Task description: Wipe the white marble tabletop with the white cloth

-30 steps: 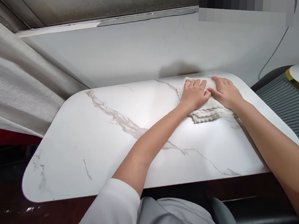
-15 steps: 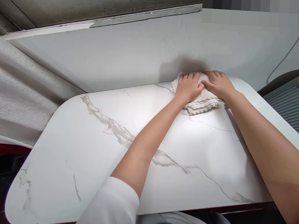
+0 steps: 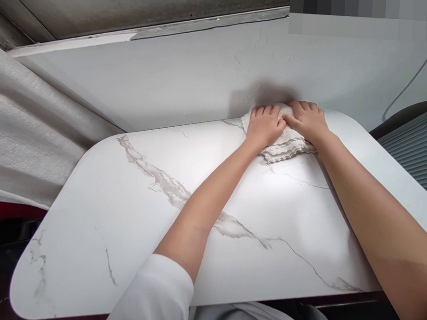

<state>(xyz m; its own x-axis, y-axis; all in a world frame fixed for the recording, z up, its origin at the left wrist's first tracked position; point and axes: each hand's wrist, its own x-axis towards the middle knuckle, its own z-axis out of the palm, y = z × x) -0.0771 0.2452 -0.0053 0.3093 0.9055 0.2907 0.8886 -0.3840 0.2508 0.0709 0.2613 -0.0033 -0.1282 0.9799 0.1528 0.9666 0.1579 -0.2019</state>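
Observation:
A folded off-white cloth (image 3: 285,146) with wavy edges lies on the white marbled table (image 3: 87,210), close to the wall-side edge. On its left part my left hand (image 3: 265,127) rests palm down, fingers laid forward over it. My right hand (image 3: 308,121) presses flat on the cloth's right part, its thumb reaching toward the left hand's thumb. Both hands are open and push down on the cloth without the fingers wrapping round it. The cloth's middle shows between them, and the parts under the palms are hidden.
A pale wall (image 3: 167,80) runs along the table's far edge, below a grimy metal frame (image 3: 136,10). Light curtains (image 3: 27,124) hang at the left. A grey ribbed cylinder (image 3: 413,143) stands beyond the right edge, with a thin cord (image 3: 409,85) on the wall near it.
Both hands and the cloth have slid slightly to the left along the table's far side. My grip on the cloth looks the same.

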